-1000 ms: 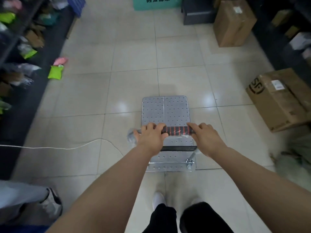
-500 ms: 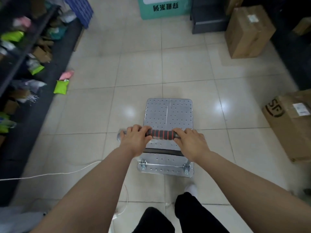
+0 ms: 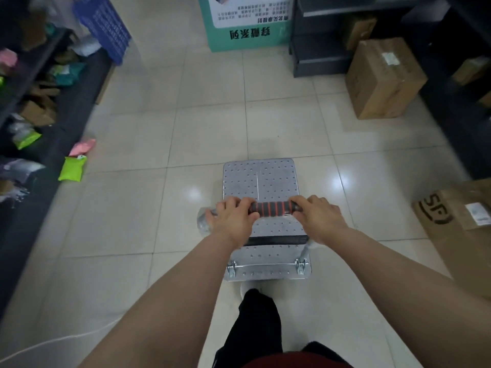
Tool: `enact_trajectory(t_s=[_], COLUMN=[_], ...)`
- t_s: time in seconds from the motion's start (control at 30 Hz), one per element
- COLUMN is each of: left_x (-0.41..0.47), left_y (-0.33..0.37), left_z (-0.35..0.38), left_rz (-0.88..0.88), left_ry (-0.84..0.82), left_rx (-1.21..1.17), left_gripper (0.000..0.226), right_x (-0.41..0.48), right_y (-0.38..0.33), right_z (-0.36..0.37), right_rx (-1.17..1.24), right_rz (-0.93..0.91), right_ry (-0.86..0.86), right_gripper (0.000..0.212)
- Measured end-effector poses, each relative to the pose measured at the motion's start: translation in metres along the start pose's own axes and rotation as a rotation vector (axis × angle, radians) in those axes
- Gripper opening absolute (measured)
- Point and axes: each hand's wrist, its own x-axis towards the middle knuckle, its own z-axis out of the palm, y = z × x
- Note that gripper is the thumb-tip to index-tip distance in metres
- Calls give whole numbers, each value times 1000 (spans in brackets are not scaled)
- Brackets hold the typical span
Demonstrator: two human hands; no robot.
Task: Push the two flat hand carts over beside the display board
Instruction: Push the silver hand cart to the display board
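Note:
A flat hand cart (image 3: pixel 261 179) with a grey studded metal deck stands on the tiled floor straight ahead of me. Its handle (image 3: pixel 271 207) has a black grip with red rings. My left hand (image 3: pixel 233 221) is closed around the left end of the handle and my right hand (image 3: pixel 318 219) around the right end. The green and white display board (image 3: pixel 245 22) stands at the far end of the aisle, a few tiles beyond the cart. Only one cart is in view.
Dark shelving (image 3: pixel 39 107) with packets lines the left side; green (image 3: pixel 73 168) and pink (image 3: pixel 82 147) packets lie on the floor beside it. Cardboard boxes sit on the right (image 3: pixel 382 78) and near right (image 3: pixel 459 229). A dark shelf (image 3: pixel 318 49) stands right of the board. A white cable (image 3: pixel 53 341) crosses the floor at lower left.
Both hands have kept their hold on the handle while the cart rolled forward along the aisle. The display board is nearer, and the boxes on the right have slid back.

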Motion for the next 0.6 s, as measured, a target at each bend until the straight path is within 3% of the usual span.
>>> enact_trajectory(t_s=[0.6], left_x=[281], left_y=[1], left_z=[-118], left_rz=[-14], left_ry=[-37], left_rx=[89], left_gripper=[34], right_x=[280], right_y=[-1], right_z=[-84], right_rx=[51], right_rz=[51], right_ry=[45], right_gripper=[31])
